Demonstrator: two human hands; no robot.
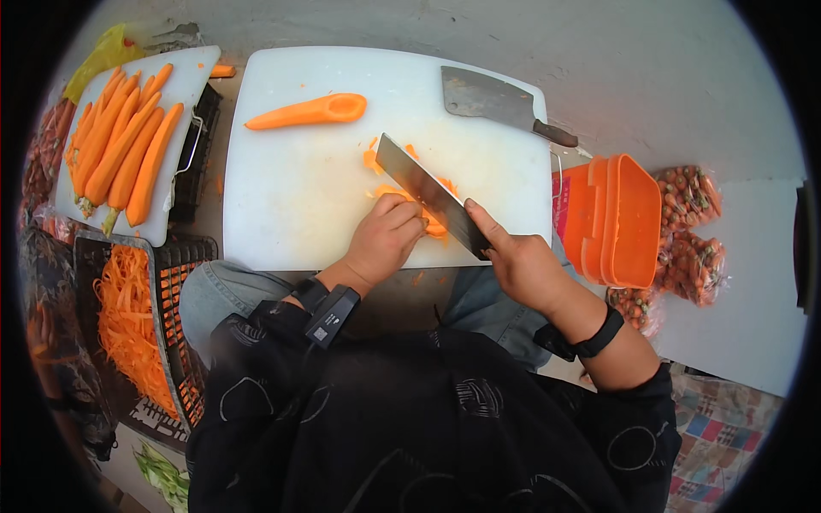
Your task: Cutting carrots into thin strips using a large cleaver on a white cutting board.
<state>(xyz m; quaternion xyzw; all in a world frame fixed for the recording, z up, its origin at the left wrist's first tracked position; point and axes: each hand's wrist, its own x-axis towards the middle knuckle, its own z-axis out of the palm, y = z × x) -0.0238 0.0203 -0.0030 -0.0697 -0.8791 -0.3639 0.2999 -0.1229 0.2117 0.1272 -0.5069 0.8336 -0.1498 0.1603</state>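
My right hand (523,263) grips a knife with a wide flat blade (426,189), its index finger laid along the blade's spine. The blade slants up and to the left over a white cutting board (288,218). Just left of it, my left hand (388,234) curls its fingers down on cut carrot pieces (437,228), partly hidden under the fingers and behind the blade. Small carrot scraps (371,161) lie around the blade tip. A peeled carrot (304,111) with a slanted cut end rests at the board's upper left. A cleaver (487,99) lies flat at the upper right.
Several peeled carrots (122,144) lie on a second board (151,227) at left. Below it, a black plastic crate (183,359) holds carrot peelings (131,320). An orange plastic tub (625,221) stands at right, beside bagged carrots (693,266). Green leaves (163,478) lie at lower left.
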